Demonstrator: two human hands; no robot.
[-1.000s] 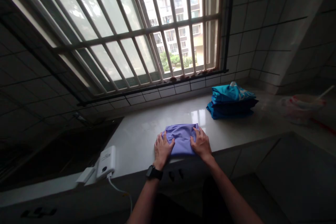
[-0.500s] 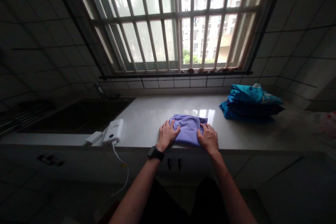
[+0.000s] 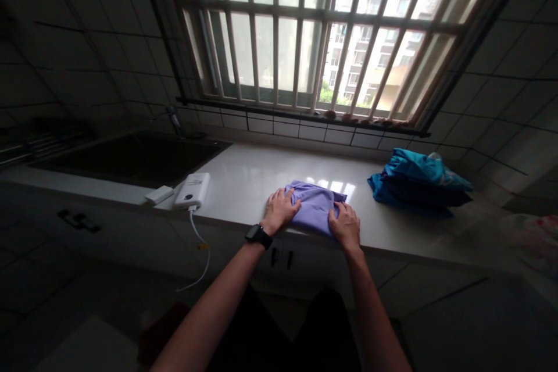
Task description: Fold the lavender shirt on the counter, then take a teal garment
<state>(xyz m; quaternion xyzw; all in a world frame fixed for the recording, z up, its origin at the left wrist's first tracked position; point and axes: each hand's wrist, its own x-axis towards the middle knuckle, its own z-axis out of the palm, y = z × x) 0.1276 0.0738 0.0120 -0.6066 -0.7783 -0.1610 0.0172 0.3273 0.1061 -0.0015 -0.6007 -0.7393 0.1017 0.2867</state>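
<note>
Left hand [image 3: 281, 209] and right hand [image 3: 346, 225] lay flat, fingers spread, gripping nothing, on folded purple cloth [image 3: 314, 207]; blue stack [image 3: 416, 180] at 2 o'clock.

You have one folded purple cloth [image 3: 314, 206], one stack of blue clothes [image 3: 418, 183], one white power bank [image 3: 192, 190], one small white block [image 3: 159, 194], one cable [image 3: 203, 250] and one wristwatch [image 3: 258, 236].

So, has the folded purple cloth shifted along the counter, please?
No: the folded purple cloth keeps its gap to the teal clothes stack; only the camera swung.
</note>
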